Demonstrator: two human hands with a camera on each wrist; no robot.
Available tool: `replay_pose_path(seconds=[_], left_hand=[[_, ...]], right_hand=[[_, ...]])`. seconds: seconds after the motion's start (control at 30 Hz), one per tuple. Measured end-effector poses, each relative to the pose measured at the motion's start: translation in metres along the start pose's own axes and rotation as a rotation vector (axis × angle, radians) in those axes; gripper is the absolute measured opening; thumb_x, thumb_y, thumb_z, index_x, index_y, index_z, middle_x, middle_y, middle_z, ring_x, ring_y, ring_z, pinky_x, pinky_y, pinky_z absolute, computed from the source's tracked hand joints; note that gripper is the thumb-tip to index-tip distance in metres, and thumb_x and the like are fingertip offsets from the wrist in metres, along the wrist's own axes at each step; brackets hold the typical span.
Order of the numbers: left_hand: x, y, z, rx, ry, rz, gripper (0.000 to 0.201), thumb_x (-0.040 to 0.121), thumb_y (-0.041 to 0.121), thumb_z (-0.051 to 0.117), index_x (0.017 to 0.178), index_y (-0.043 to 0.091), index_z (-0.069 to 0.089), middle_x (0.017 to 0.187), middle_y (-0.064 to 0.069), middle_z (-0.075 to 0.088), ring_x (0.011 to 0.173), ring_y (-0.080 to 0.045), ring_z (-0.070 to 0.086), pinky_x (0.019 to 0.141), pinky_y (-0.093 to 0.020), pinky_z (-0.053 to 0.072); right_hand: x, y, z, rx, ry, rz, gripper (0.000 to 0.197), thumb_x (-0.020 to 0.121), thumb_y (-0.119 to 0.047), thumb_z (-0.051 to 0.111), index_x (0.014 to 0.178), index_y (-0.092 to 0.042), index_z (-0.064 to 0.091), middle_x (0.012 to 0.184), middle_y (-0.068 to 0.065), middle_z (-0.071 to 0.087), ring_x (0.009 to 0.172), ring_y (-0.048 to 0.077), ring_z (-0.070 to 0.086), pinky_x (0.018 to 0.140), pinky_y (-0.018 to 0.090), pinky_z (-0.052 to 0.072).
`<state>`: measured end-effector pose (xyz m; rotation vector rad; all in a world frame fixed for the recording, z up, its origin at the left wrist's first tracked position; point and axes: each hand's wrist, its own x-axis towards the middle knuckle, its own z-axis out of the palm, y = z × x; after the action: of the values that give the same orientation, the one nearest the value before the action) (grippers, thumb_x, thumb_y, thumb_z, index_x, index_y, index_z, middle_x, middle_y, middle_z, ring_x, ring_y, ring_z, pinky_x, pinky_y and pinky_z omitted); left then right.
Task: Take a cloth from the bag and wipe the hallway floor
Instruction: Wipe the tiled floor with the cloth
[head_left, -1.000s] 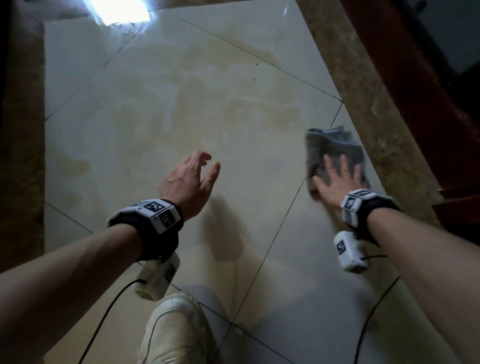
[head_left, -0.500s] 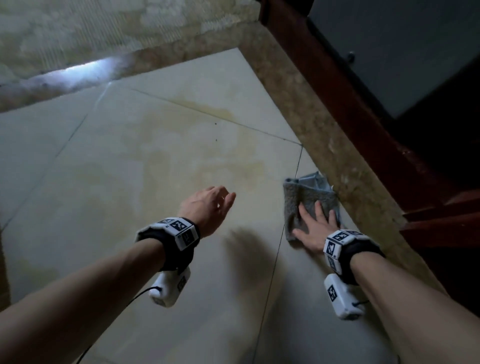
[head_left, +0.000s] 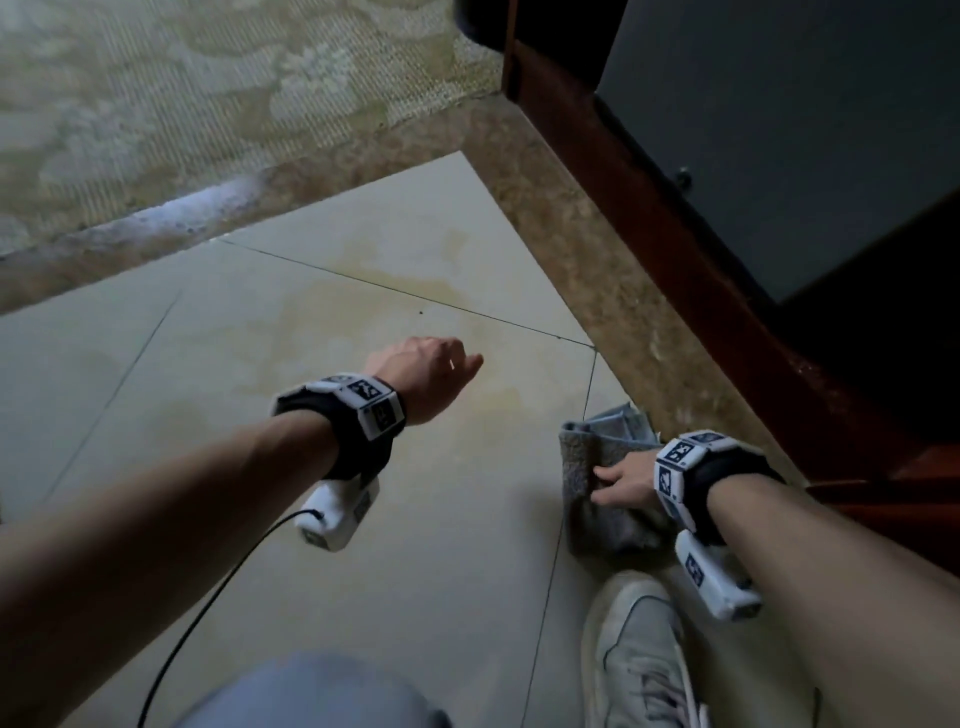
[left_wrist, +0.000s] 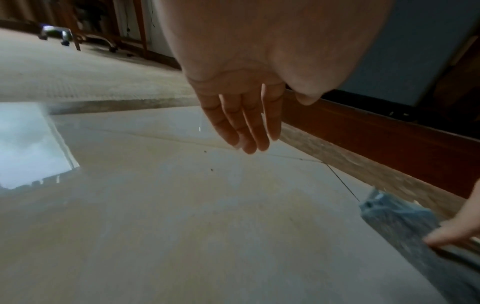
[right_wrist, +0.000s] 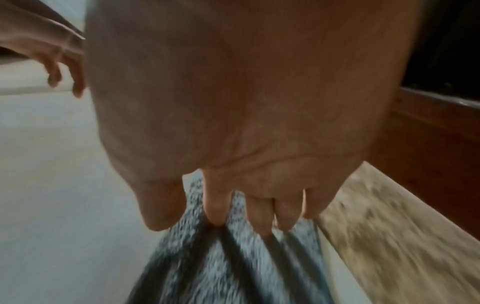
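A grey cloth (head_left: 589, 467) lies flat on the pale tiled floor (head_left: 311, 364) beside the brown stone border. My right hand (head_left: 621, 480) presses down on it with straight, spread fingers; the right wrist view shows the fingertips (right_wrist: 262, 228) resting on the cloth (right_wrist: 207, 267). My left hand (head_left: 431, 374) hovers above the floor to the left of the cloth, holding nothing, its fingers (left_wrist: 249, 131) straight and relaxed. In the left wrist view the cloth (left_wrist: 405, 224) sits at the lower right. No bag is in view.
A brown stone border (head_left: 597, 260) and a dark red wooden frame (head_left: 675, 249) run along the right. A patterned carpet (head_left: 208, 93) lies beyond the far border. My shoe (head_left: 639, 660) stands just behind the cloth, and a cable (head_left: 208, 608) hangs from the left wrist.
My right hand has dragged the cloth back along the border toward my foot. The left hand has stayed above the floor, its fingers straightening. The view has tilted up toward the carpet.
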<state>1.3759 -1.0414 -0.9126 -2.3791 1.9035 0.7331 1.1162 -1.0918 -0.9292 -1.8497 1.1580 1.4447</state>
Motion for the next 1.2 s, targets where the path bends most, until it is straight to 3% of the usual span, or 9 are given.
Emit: replay_pose_path(seconds=[0.27, 0.43, 0.57, 0.7, 0.8, 0.9, 0.97, 1.07, 1.2], left_hand=[[0.025, -0.012, -0.011, 0.145, 0.025, -0.065, 0.045, 0.095, 0.062, 0.034, 0.105, 0.027, 0.061, 0.109, -0.005, 0.064, 0.098, -0.030, 0.060, 0.071, -0.031, 0.037], [0.016, -0.026, 0.001, 0.257, 0.014, -0.053, 0.050, 0.094, 0.063, 0.033, 0.099, 0.023, 0.061, 0.104, -0.006, 0.066, 0.093, -0.030, 0.062, 0.070, -0.031, 0.041], [-0.015, -0.041, 0.023, 0.293, 0.040, -0.023, 0.051, 0.095, 0.062, 0.030, 0.101, 0.022, 0.059, 0.104, -0.005, 0.066, 0.094, -0.029, 0.063, 0.068, -0.031, 0.041], [-0.035, -0.061, 0.034, 0.329, 0.016, -0.062, 0.051, 0.096, 0.062, 0.028, 0.106, 0.022, 0.058, 0.108, -0.005, 0.066, 0.098, -0.029, 0.063, 0.069, -0.032, 0.040], [-0.033, -0.072, 0.030, 0.320, 0.040, -0.074, 0.051, 0.095, 0.063, 0.028, 0.103, 0.023, 0.059, 0.104, -0.004, 0.065, 0.094, -0.028, 0.063, 0.068, -0.032, 0.040], [-0.033, -0.075, 0.029, 0.322, 0.040, -0.065, 0.051, 0.095, 0.063, 0.028, 0.101, 0.023, 0.059, 0.101, -0.003, 0.065, 0.091, -0.028, 0.062, 0.066, -0.031, 0.038], [-0.036, -0.077, 0.031, 0.342, 0.024, -0.067, 0.051, 0.095, 0.063, 0.028, 0.101, 0.023, 0.059, 0.100, -0.003, 0.066, 0.089, -0.028, 0.062, 0.064, -0.030, 0.037], [-0.043, -0.078, 0.032, 0.321, -0.015, -0.062, 0.050, 0.095, 0.064, 0.028, 0.100, 0.025, 0.059, 0.097, -0.001, 0.066, 0.085, -0.026, 0.061, 0.064, -0.029, 0.040], [-0.058, -0.084, 0.029, 0.285, -0.024, -0.076, 0.048, 0.096, 0.062, 0.030, 0.100, 0.024, 0.059, 0.097, 0.000, 0.065, 0.081, -0.024, 0.057, 0.065, -0.029, 0.040]], right_hand=[[0.012, 0.004, -0.018, -0.154, 0.070, -0.152, 0.055, 0.101, -0.050, 0.038, 0.148, -0.022, 0.042, 0.150, 0.006, 0.045, 0.136, 0.026, 0.044, 0.111, 0.032, 0.034], [0.019, -0.003, -0.001, -0.032, 0.347, -0.047, 0.033, 0.093, -0.043, 0.044, 0.115, -0.025, 0.060, 0.126, 0.007, 0.062, 0.111, 0.029, 0.059, 0.088, 0.035, 0.048], [0.022, -0.013, 0.033, 0.208, 0.487, 0.046, 0.040, 0.091, -0.040, 0.048, 0.127, -0.023, 0.047, 0.142, 0.010, 0.036, 0.129, 0.034, 0.040, 0.102, 0.042, 0.038], [0.030, -0.017, 0.075, 0.502, 0.574, -0.085, 0.059, 0.096, -0.038, 0.051, 0.148, -0.018, 0.030, 0.162, 0.010, 0.005, 0.148, 0.030, 0.013, 0.118, 0.040, 0.020], [0.035, -0.027, 0.089, 0.342, 0.536, -0.210, 0.073, 0.100, -0.049, 0.039, 0.157, -0.020, 0.003, 0.162, 0.003, -0.022, 0.148, 0.022, -0.022, 0.121, 0.041, -0.003], [0.039, -0.052, 0.089, -0.057, 0.499, -0.432, 0.077, 0.095, -0.060, 0.017, 0.156, -0.021, -0.009, 0.157, 0.004, -0.030, 0.143, 0.026, -0.031, 0.121, 0.049, -0.006], [0.043, -0.076, 0.090, -0.216, 0.507, -0.631, 0.082, 0.085, -0.059, 0.008, 0.157, -0.021, 0.008, 0.161, 0.006, -0.017, 0.146, 0.032, -0.021, 0.120, 0.054, 0.002], [0.052, -0.096, 0.093, -0.348, 0.542, -0.811, 0.065, 0.091, -0.048, 0.026, 0.150, -0.025, 0.037, 0.161, 0.007, 0.022, 0.148, 0.035, 0.013, 0.116, 0.055, 0.015], [0.055, -0.059, 0.072, -0.371, 0.583, -0.605, 0.064, 0.091, -0.050, 0.027, 0.154, -0.038, 0.025, 0.161, 0.000, 0.025, 0.146, 0.026, 0.026, 0.111, 0.060, 0.028]])
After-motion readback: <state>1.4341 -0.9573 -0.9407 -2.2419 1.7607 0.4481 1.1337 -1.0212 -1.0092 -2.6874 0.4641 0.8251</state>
